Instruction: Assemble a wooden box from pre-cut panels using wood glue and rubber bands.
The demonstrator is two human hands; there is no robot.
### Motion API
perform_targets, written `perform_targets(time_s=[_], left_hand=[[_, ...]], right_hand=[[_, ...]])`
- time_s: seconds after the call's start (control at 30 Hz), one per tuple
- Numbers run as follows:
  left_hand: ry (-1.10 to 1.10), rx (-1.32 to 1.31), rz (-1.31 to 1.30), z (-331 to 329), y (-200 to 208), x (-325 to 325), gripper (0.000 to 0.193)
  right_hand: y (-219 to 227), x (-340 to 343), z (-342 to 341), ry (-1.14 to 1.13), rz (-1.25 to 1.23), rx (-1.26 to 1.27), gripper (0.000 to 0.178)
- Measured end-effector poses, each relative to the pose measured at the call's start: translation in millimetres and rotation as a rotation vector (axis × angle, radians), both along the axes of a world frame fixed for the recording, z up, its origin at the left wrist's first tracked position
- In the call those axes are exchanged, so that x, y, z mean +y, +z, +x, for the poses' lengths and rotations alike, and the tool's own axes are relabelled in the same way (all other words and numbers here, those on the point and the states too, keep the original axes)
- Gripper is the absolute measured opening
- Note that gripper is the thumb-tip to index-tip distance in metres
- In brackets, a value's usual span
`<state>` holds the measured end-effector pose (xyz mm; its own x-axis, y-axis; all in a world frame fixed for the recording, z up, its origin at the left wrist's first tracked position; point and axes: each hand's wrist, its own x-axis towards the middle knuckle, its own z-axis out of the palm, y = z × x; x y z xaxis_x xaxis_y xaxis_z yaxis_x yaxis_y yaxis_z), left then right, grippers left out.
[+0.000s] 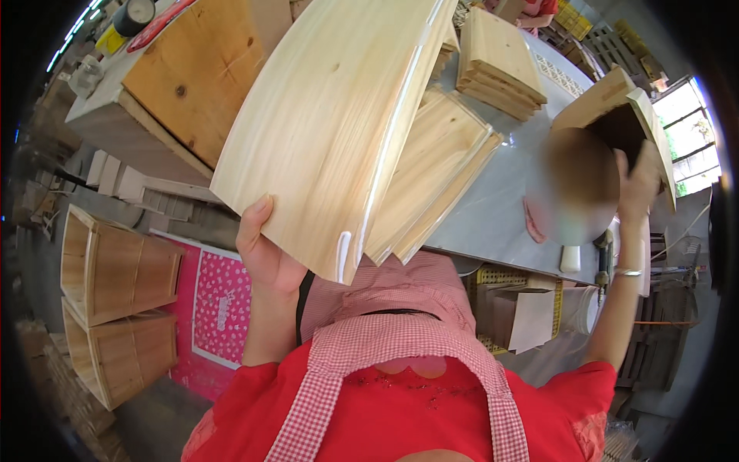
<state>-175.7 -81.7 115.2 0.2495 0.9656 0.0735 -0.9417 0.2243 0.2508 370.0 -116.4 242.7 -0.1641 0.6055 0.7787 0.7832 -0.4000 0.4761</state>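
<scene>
My left hand (263, 248) grips the lower edge of a large pale wooden board (331, 115), holding it up and tilted in front of me. Beneath it, more pale boards (443, 165) lie stacked on the grey table (500, 204). My right hand (639, 183), a bracelet on its wrist, is raised at the right and holds the side of an open wooden box (612, 108) above the table's near edge. A stack of square boards (499, 65) rests farther back on the table.
Two open wooden crates (115, 269) stand stacked on the floor at left, beside a pink patterned sheet (222, 308). A knotty wooden panel (192, 77) lies on a bench at upper left. A yellow basket (504, 276) sits under the table. Another person in red (539, 8) is at the top.
</scene>
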Motion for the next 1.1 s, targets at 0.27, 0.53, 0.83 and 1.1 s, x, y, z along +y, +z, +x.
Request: perform_targets(time_s=[0.27, 0.53, 0.83, 1.1], left_hand=[[0.069, 0.043, -0.007, -29, 19, -12, 0.050], [0.174, 0.015, 0.025, -58, 17, -40, 0.047], [0.049, 0.005, 0.082, -55, 19, -45, 0.046], [-0.006, 0.014, 0.026, -25, 16, -41, 0.047]], right_hand=[[-202, 18, -364, 0.514, -0.985, 0.479, 0.083], [-204, 55, -420, 0.742, -0.966, 0.147, 0.045], [-207, 60, -423, 0.877, -0.877, 0.504, 0.082], [-240, -3, -312, 0.506, -0.923, 0.435, 0.069]])
